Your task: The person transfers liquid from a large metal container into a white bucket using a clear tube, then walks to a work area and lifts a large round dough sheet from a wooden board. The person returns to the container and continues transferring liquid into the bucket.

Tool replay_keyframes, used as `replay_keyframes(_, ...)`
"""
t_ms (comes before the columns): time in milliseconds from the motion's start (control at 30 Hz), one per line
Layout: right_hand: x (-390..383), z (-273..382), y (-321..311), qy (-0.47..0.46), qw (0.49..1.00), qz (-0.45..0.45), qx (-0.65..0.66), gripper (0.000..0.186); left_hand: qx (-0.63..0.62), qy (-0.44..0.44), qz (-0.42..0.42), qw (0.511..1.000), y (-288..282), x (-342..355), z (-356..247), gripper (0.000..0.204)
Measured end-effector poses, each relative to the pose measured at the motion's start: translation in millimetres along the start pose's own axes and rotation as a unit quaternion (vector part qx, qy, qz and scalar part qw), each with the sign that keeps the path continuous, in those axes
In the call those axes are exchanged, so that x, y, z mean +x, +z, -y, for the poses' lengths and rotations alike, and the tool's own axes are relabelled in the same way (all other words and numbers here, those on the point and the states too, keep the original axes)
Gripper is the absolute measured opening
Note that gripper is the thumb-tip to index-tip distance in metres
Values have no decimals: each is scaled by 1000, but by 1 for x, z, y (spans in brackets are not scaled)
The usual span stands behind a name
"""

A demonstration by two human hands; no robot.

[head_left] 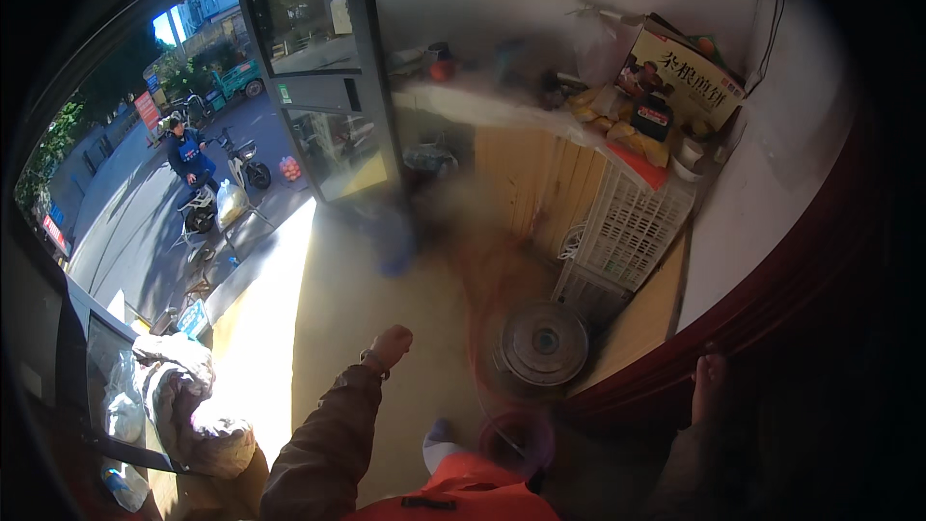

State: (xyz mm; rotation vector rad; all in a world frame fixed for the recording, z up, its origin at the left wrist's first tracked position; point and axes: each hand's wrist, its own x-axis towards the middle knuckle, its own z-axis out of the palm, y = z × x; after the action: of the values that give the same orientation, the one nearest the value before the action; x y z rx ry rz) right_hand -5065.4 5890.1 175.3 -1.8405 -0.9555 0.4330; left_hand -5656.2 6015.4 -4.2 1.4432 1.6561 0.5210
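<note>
Dk red curtain [772,304] R of round metal pot [544,342]: prob. light, soft, non-fragile; best gripped by gathered fold. R hand [708,388], R of pot, nr curtain; grip can't tell. L hand [391,343], L of pot: appears empty, relaxed.

Hard daylight enters from the left, past the grey-framed glass door [383,125], burning a strip of the pale yellowish floor [338,328] to glaring white. Long dark shadows stripe the sunlit grey paved road [125,232] outside. A milky haze veils the middle, softening the far end of the pale, wood-fronted tabletop [453,101], while the cream printed cardboard box [694,77] looks crisper. Lower right, the dark red cloth curtain [772,314] and right hand [709,386] sit dim. Straight edges bow toward the black, rounded rim.
</note>
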Motion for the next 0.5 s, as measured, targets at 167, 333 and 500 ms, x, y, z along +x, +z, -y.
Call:
replay_keyframes(167,-7,22,46,91,980,-178,-11,45,-113,130,152,973,-8,209,-81,32)
replay_keyframes(333,-54,-1,89,106,963,-248,13,39,91,525,116,838,13,402,-213,25)
replay_keyframes(500,-202,9,172,357,886,-294,-12,42,152,624,9,766,30,534,-346,20)
